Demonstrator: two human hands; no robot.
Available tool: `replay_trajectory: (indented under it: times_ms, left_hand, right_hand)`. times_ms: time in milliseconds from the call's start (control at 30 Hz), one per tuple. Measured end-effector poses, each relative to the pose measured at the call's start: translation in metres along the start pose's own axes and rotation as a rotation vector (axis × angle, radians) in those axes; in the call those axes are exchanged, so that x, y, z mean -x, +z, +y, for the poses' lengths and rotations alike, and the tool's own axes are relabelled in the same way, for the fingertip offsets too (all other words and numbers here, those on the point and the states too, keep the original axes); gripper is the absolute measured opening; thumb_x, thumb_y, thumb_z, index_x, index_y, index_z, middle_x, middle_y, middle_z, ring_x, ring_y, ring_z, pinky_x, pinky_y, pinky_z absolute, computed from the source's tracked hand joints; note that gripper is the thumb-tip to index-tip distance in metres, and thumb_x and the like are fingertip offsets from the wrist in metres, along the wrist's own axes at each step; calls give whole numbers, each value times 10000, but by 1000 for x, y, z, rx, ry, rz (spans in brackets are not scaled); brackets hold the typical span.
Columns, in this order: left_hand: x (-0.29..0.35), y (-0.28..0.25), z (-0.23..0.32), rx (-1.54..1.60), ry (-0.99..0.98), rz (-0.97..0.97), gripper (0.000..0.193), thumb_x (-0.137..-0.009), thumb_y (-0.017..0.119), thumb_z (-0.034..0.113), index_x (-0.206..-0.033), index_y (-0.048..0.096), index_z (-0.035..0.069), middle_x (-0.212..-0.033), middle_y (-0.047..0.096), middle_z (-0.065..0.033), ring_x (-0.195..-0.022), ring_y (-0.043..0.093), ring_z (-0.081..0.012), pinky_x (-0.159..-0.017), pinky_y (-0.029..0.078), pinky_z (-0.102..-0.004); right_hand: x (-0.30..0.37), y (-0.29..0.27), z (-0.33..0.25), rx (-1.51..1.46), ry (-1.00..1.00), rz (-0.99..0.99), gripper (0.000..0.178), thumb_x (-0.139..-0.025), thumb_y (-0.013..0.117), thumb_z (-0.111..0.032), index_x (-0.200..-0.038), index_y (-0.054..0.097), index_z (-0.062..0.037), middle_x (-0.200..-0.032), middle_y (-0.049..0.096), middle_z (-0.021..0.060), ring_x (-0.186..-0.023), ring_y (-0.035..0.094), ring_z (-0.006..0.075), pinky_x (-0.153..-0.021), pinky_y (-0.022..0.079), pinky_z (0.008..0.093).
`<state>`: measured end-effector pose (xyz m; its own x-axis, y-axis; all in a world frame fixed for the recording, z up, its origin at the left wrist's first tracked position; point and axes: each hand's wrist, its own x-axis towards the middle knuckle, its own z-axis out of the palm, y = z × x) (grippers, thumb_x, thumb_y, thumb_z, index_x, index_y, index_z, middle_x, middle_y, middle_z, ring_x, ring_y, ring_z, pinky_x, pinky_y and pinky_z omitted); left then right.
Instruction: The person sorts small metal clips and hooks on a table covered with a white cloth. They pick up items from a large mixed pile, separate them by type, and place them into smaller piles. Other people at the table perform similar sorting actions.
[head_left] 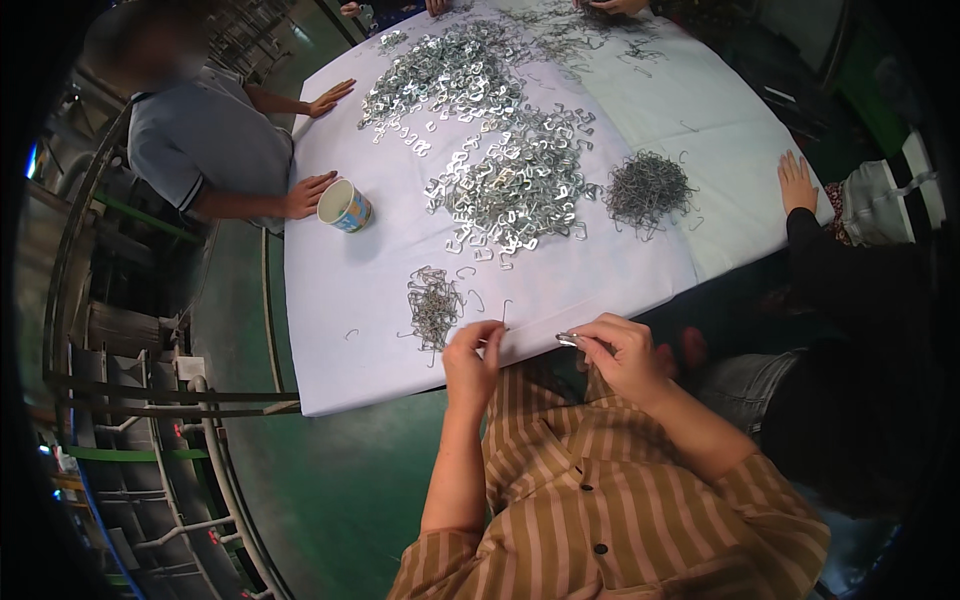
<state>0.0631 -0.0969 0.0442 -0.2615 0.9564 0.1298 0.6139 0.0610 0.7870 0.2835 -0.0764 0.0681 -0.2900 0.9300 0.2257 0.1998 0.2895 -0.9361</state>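
My left hand (471,366) pinches a thin wire hook (507,312) that stands up from its fingertips at the table's near edge. Level with it, my right hand (626,357) is closed on a small shiny metal clip (567,340), held between thumb and fingers. The hook and the clip are apart. Just beyond my left hand lies a small heap of wire hooks (434,308), with a few loose ones around it. A large pile of flat, bent metal clips (510,195) spreads over the middle of the table.
White cloth covers the table (350,290). A paper cup (345,208) stands at left by a person's hand (311,195). More wire hooks (648,188) lie at right, and more clips (450,80) farther back. Another person's hand (797,183) rests at the right edge.
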Motion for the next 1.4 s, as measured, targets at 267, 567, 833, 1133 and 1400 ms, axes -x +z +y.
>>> replay_trajectory:
  times_ms: [267,567,833,1133,1400]
  left_hand:
    - [-45,15,-35,-544,275,176,81,-800,662,90,-787,693,16,-778,604,-118,-780,570,-301,-697,482,-403]
    - [-65,22,-13,-889,357,-105,114,-737,573,47,-676,664,17,-779,629,-133,-774,590,-306,-684,494,-383]
    - [-55,15,-16,-669,287,-25,57,-736,633,62,-724,604,16,-748,629,-119,-737,607,-277,-667,499,-363]
    - [27,3,50,365,216,-252,106,-755,663,-20,-829,593,10,-767,611,-101,-660,582,-214,-614,469,-292]
    - [43,23,45,204,426,-389,202,-664,721,28,-834,622,69,-889,585,-81,-830,545,-285,-727,436,-366]
  right_hand:
    - [4,1,-1,-16,-11,-7,69,-846,638,11,-906,669,25,-737,627,106,-581,616,182,-537,469,286]
    - [10,-13,-6,3,1,19,95,-845,636,25,-935,667,27,-754,623,99,-601,599,164,-552,469,279]
    - [16,-28,-4,47,52,33,125,-845,632,39,-963,669,17,-768,620,88,-601,607,152,-548,477,270]
    - [23,-37,3,108,75,-82,157,-828,658,-1,-981,685,-21,-781,626,98,-666,627,233,-594,498,321]
    - [44,-24,13,64,102,-292,222,-824,668,-25,-1046,664,-35,-847,628,96,-739,634,251,-657,526,333]
